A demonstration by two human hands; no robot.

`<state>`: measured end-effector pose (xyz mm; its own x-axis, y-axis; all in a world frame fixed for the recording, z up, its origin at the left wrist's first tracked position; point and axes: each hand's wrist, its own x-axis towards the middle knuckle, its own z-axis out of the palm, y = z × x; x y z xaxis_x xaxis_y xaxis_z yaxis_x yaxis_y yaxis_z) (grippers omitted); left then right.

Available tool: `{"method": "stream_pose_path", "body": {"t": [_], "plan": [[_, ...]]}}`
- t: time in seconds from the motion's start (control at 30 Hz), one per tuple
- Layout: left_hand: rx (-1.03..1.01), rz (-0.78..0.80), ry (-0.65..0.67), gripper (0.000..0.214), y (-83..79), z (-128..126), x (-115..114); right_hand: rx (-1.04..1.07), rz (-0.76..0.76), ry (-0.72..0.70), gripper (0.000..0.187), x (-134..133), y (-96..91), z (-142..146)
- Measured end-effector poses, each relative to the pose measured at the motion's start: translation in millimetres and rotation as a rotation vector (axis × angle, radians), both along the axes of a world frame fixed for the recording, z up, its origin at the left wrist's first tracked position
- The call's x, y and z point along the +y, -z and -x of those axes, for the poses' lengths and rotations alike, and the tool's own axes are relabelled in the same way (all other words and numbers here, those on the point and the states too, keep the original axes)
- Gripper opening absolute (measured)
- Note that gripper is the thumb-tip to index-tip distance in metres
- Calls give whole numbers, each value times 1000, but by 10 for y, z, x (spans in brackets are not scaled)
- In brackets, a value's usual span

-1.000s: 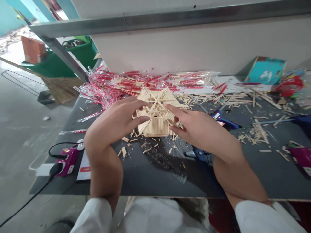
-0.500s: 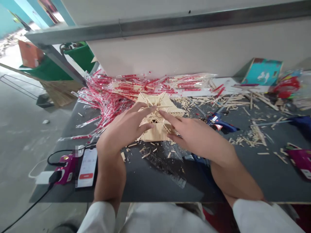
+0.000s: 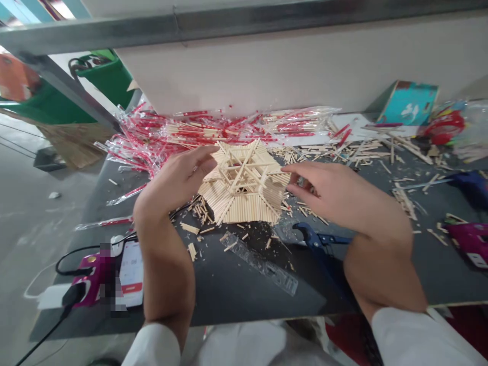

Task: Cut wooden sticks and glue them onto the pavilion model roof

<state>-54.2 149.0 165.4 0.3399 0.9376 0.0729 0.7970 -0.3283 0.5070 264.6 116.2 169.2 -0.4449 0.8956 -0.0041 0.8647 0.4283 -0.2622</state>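
A star-shaped structure of thin pale wooden sticks (image 3: 247, 209) sits in the middle of the dark table. Its slatted sides slope around an open centre, with longer sticks crossed on top. At its upper left edge, my left hand (image 3: 179, 175) has bent fingers and thumb against the rim. My right hand (image 3: 324, 190) is at the right corner, index finger and thumb around the tip. How firmly either hand grips cannot be seen. A blue-handled tool (image 3: 316, 241) lies below my right hand, and a clear plastic ruler (image 3: 263, 267) is in front of the structure.
Plastic-wrapped red and pale sticks (image 3: 152, 127) lie behind and to the left. Stick offcuts (image 3: 362, 150) cover the right side. A phone (image 3: 131, 274) and a purple power strip (image 3: 89, 274) with cables are front left. A teal box (image 3: 409, 104) leans at the back.
Both hands have moved outward from the top centre of the stick structure to its two sides, uncovering the crossed sticks. The view has shifted somewhat to the right.
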Motion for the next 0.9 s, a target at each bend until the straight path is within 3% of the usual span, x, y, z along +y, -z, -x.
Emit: {"method": "stream_pose_path", "body": {"t": [0.13,0.33,0.43,0.6,0.73,0.9], "plan": [[-15,1,-1,50,98,-9,97,0,-5,37,37,98,15,77],[-91,34,-9,47,194,-64,153,-28,112,127,30,167,82,64],[-108,55,-26,43,206,-73,159,-42,126,211,40,158,116,39],[-183,82,-23,40,210,-73,172,-58,170,224,63,174,182,-34],[-268,61,-153,43,320,-12,261,-50,175,228,82,251,254,-55],[-158,147,-260,44,485,76,360,140,411,208,106,343,264,15]]}}
